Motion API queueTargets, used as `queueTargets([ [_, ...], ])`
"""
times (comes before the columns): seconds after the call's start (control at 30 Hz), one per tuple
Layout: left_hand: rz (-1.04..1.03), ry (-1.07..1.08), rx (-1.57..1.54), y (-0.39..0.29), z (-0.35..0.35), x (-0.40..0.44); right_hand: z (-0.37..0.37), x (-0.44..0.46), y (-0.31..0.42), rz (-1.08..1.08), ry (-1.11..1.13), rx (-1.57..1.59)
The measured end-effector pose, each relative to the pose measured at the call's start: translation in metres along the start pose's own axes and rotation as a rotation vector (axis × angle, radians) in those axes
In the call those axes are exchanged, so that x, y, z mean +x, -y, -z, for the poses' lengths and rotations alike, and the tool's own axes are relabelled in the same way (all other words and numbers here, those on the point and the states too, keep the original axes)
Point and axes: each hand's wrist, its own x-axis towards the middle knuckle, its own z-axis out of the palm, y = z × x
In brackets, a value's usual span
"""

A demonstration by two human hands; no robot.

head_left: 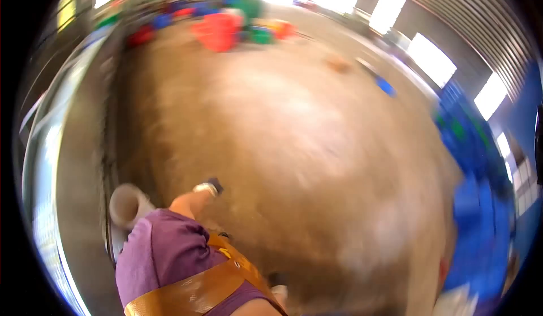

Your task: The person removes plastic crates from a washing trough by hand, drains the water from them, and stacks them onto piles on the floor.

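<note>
Neither of my hands can be made out in the head view. At the lower left I see my purple clothing [164, 248] with a glossy orange-brown apron [198, 290] across it. One bare leg [188, 205] reaches forward and ends in a light sock and a dark shoe [215, 185]. Lower down, part of my other foot [278, 286] shows, blurred. Close beside my clothing is a pale round tube-like thing [125, 205] with an open end; whether anything holds it cannot be seen.
A brown floor [294, 163] spreads ahead, smeared by motion. A long grey ledge [79, 163] runs along the left. Red containers [219, 31] and green ones stand at the far end. Blue stacked crates [475, 214] line the right. A small blue thing [385, 86] lies farther off.
</note>
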Motion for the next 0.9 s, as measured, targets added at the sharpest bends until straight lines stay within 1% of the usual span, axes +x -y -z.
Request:
queueTargets([
  [0.03, -0.18, -0.039, 0.25, 0.119, 0.046, 0.024, -0.049, 0.068, 0.043, 0.069, 0.167, -0.066],
  [0.07, 0.388, -0.264, -0.293, 0.18, 0.129, -0.008, -0.102, 0.128, 0.087, 0.139, 0.322, -0.138],
  [0.13, 0.649, -0.532, -0.478, 0.361, 0.17, 0.065, -0.207, 0.223, 0.167, 0.29, 0.605, -0.29],
  [0.17, 0.716, -0.535, -0.492, 0.419, 0.186, 0.097, -0.259, 0.259, 0.198, 0.406, 0.745, -0.401],
  [0.2, 0.735, -0.655, -0.517, 0.429, 0.187, 0.05, -0.289, 0.262, 0.206, 0.552, 0.853, -0.507],
  [0.23, 0.749, -0.776, -0.541, 0.447, 0.179, 0.024, -0.309, 0.274, 0.211, 0.713, 0.935, -0.638],
  [0.27, 0.783, -0.739, -0.542, 0.477, 0.146, 0.023, -0.324, 0.289, 0.21, 0.865, 0.981, -0.824],
  [0.3, 0.726, -0.682, -0.565, 0.469, 0.161, 0.006, -0.329, 0.311, 0.217, 0.982, 0.988, -0.985],
  [0.33, 0.547, -0.785, -0.669, 0.447, 0.15, -0.021, -0.309, 0.319, 0.225, 1.036, 1.002, -1.269],
  [0.37, 0.453, -0.88, -0.678, 0.509, 0.103, 0.085, -0.314, 0.355, 0.247, 0.977, 0.817, -1.324],
  [0.4, 0.424, -0.752, -1.012, 0.48, 0.209, 0.088, -0.346, 0.421, 0.299, 0.86, 0.786, -1.334],
  [0.43, 0.274, -0.739, -1.024, 0.398, 0.278, -0.008, -0.281, 0.391, 0.314, 0.791, 0.718, -1.336],
  [0.47, 0.154, -0.702, -0.977, 0.356, 0.286, -0.009, -0.229, 0.367, 0.314, 0.782, 0.72, -1.334],
  [0.5, 0.032, -0.684, -0.926, 0.367, 0.314, 0.026, -0.225, 0.397, 0.344, 0.765, 0.715, -1.411],
  [0.53, 0.02, -0.705, -0.923, 0.38, 0.336, 0.049, -0.222, 0.426, 0.375, 0.749, 0.711, -1.488],
  [0.57, -0.054, -0.591, -0.927, 0.393, 0.358, 0.069, -0.236, 0.477, 0.393, 0.653, 0.727, -1.49],
  [0.6, -0.116, -0.457, -0.939, 0.408, 0.369, 0.09, -0.271, 0.549, 0.423, 0.511, 0.738, -1.444],
  [0.63, -0.036, -0.469, -0.937, 0.431, 0.364, 0.115, -0.311, 0.621, 0.453, 0.273, 0.717, -1.283],
  [0.67, 0.046, -0.503, -0.909, 0.467, 0.373, 0.136, -0.352, 0.678, 0.5, 0.138, 0.646, -1.077],
  [0.7, 0.192, -0.439, -0.941, 0.505, 0.37, 0.146, -0.399, 0.716, 0.568, 0.645, 0.21, -1.145],
  [0.73, 0.368, -0.531, -0.976, 0.527, 0.371, 0.135, -0.459, 0.747, 0.628, 0.622, 0.216, -0.617],
  [0.77, 0.447, -0.449, -0.921, 0.574, 0.351, 0.136, -0.524, 0.777, 0.693, 0.565, 0.21, -0.094],
  [0.8, 0.645, -0.339, -1.094, 0.601, 0.362, 0.124, -0.564, 0.782, 0.777, 0.422, 0.529, 0.132],
  [0.83, 0.736, -0.322, -1.111, 0.636, 0.367, 0.119, -0.617, 0.776, 0.848, 0.747, 0.447, 0.066],
  [0.87, 0.744, -0.356, -1.022, 0.667, 0.386, 0.113, -0.662, 0.776, 0.901, 1.073, 0.346, -0.001],
  [0.9, 0.798, -0.462, -0.928, 0.729, 0.346, 0.145, -0.694, 0.784, 0.942, 1.094, 0.35, 0.017],
])
